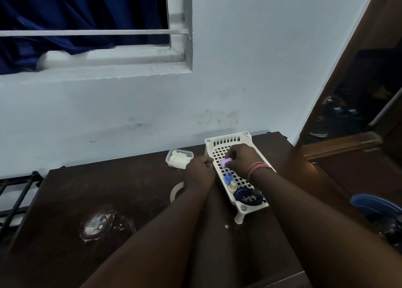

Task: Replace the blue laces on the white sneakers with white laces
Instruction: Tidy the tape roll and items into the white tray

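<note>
Both forearms reach forward from the bottom edge over a dark wooden counter (134,200), which carries a pale, scuffed stain (102,224) on its near left part. Further on, a roll of clear tape (175,191) lies flat just left of the left forearm. Right of it stands a white slotted plastic tray (245,207) on short legs, set at an angle. At its near end sits a dark blue round dish (248,197); beyond that stand a small cream bottle (231,186) and a small blue bottle (228,178).

Left hand (199,164) grips the tray's left rim, its fingers curled over the edge. Right hand (241,158), with pink bands (257,168) on the wrist, hovers over the tray's grid and pinches a small lilac object (225,162) between its fingertips.

Behind the left hand, a clear lidless container (179,158) holds pale folded pieces. Past the counter rise a white wall and a window with a dark blue curtain (76,15). On the far right, in a dim wooden opening, dark shoes (341,113) rest on the floor; white sneakers and their laces are nowhere in view.
</note>
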